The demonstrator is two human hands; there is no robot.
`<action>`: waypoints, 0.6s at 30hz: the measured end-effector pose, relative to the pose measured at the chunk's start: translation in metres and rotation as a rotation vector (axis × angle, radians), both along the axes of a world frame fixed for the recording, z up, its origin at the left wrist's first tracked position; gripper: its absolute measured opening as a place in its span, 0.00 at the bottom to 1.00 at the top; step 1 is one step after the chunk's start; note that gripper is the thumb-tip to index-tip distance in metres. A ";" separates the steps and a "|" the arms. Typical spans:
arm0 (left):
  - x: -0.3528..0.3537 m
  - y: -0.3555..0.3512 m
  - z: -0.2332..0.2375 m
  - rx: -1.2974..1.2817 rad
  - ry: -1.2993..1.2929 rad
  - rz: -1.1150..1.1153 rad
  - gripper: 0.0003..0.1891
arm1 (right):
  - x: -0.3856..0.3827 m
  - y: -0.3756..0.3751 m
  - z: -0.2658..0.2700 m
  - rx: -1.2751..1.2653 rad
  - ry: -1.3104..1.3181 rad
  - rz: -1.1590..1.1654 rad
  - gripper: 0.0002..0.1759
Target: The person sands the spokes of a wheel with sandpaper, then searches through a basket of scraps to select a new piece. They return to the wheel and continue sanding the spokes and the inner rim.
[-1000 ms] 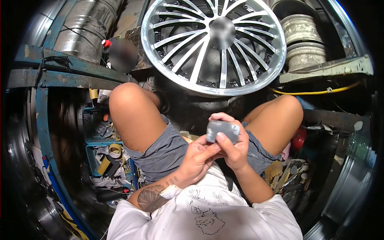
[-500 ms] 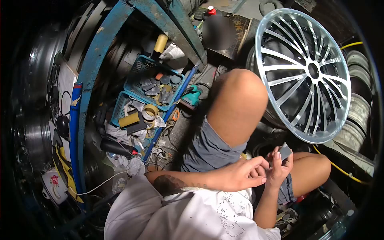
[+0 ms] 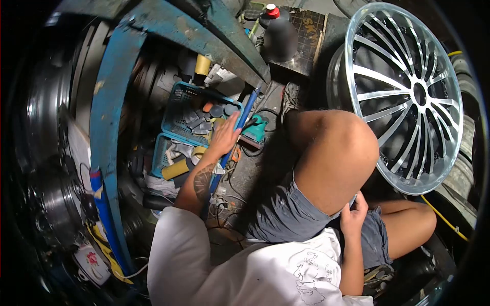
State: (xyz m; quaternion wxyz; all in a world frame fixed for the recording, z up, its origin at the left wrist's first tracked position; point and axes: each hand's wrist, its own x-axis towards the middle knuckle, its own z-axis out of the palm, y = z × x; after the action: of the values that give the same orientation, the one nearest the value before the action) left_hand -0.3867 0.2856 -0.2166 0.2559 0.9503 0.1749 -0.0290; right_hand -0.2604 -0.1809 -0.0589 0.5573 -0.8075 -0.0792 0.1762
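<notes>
My left hand [image 3: 225, 135] is stretched over the right side of a blue plastic basket [image 3: 171, 120], its fingers extended. Below those fingers lie several grey folded pieces [image 3: 198, 122] that look like sandpaper, along with round discs [image 3: 217, 110]. My right hand [image 3: 353, 217] is low between my knees, fingers curled, with a thin grey edge of what looks like sandpaper showing at the fingertips. My knee hides part of it. A multi-spoke alloy wheel rim [image 3: 388, 94] leans upright beyond my knees at the right.
A second blue basket [image 3: 159, 155] holds yellow tape rolls [image 3: 176, 169] and crumpled paper. A teal power sander [image 3: 253, 130] sits on the floor beside tangled cables [image 3: 224, 204]. A blue metal frame [image 3: 109, 97] stands at left. A bottle with a red cap [image 3: 273, 12] is at the back.
My left hand has left my right hand and reached forward left to the basket. My right hand has lowered behind the knee. The view has shifted left.
</notes>
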 end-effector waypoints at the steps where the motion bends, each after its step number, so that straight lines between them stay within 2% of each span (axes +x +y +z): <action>1: -0.008 0.010 -0.003 0.098 0.136 -0.086 0.33 | 0.003 -0.001 0.000 -0.069 0.021 -0.022 0.09; 3: -0.013 0.022 0.005 0.301 0.394 -0.257 0.37 | 0.010 -0.002 0.002 -0.205 0.069 -0.059 0.10; 5: -0.016 0.031 0.007 0.458 0.529 -0.192 0.38 | 0.017 -0.003 -0.002 -0.350 0.284 -0.057 0.10; 6: -0.019 0.037 0.009 0.538 0.598 -0.151 0.39 | 0.015 -0.009 -0.014 -0.380 0.233 0.067 0.11; 7: -0.023 0.047 0.013 0.564 0.597 -0.092 0.38 | 0.006 -0.017 -0.033 -0.407 0.179 0.192 0.12; 9: -0.036 0.068 0.013 0.643 0.568 -0.033 0.36 | -0.003 -0.013 -0.047 -0.467 0.147 0.286 0.12; 11: -0.043 0.073 0.010 0.726 0.581 0.033 0.35 | -0.006 -0.010 -0.057 -0.519 0.133 0.310 0.12; 18: -0.043 0.061 0.004 0.741 0.386 0.176 0.38 | 0.008 -0.007 -0.067 -0.612 0.093 0.300 0.12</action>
State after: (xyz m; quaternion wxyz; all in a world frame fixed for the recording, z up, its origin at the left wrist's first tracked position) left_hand -0.4302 0.3466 -0.2128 -0.1388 0.9366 0.2986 -0.1196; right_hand -0.2523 -0.1878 -0.1263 0.2603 -0.9077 -0.1149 0.3085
